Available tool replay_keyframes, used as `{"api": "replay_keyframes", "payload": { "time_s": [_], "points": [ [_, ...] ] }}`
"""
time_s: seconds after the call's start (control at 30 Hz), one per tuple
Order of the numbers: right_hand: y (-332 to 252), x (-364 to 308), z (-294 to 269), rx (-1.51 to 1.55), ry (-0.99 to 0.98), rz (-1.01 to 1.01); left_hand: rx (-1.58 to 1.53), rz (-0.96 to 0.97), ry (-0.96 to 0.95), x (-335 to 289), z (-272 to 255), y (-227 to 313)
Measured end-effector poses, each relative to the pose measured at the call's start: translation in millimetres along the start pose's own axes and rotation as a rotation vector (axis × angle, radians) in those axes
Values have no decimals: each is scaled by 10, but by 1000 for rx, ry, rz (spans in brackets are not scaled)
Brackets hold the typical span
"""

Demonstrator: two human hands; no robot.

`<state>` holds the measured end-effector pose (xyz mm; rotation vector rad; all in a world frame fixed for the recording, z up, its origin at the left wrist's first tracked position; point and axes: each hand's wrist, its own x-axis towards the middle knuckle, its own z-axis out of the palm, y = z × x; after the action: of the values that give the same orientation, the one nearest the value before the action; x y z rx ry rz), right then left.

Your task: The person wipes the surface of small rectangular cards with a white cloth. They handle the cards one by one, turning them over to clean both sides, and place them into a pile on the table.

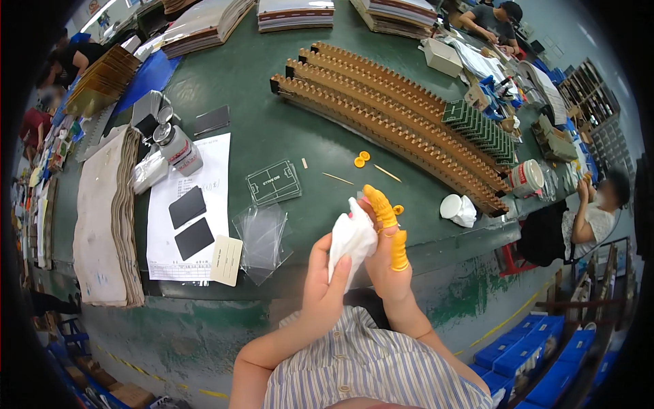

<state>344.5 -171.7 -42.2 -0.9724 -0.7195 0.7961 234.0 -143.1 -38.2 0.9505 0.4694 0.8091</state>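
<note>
Both my hands are raised above the front edge of the green table (pixel 272 129). My left hand (pixel 325 276) pinches a crumpled white cloth (pixel 351 238) between thumb and fingers. My right hand (pixel 385 252) wears orange rubber finger cots and presses against the same cloth from the right, its fingers stretched upward. On the table just beyond lie clear plastic sleeves (pixel 262 235) and a small stack of dark green printed panels (pixel 274 182).
A white sheet (pixel 187 204) carries two black plates and a cream card. Stacked grey boards (pixel 105 218) lie left, a bottle (pixel 178 146) behind. Long notched cardboard racks (pixel 388 109) cross the table. Other people work at the right edge and far corners. Blue crates stand lower right.
</note>
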Motion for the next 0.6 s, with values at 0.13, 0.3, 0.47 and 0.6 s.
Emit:
{"api": "replay_keyframes", "payload": {
  "time_s": [0.13,0.3,0.47,0.6],
  "points": [
    [86,-14,-70,-124,15,-19,-35,-40,-19,-47,61,-38],
    [200,14,-94,-538,-12,-238,-60,-85,37,-72,26,-11],
    [292,-38,-135,-674,-8,-379,-206,-89,43,-32,0,121],
    [149,-24,-169,-792,-23,-350,-320,-207,56,18,-93,151]
  ]
}}
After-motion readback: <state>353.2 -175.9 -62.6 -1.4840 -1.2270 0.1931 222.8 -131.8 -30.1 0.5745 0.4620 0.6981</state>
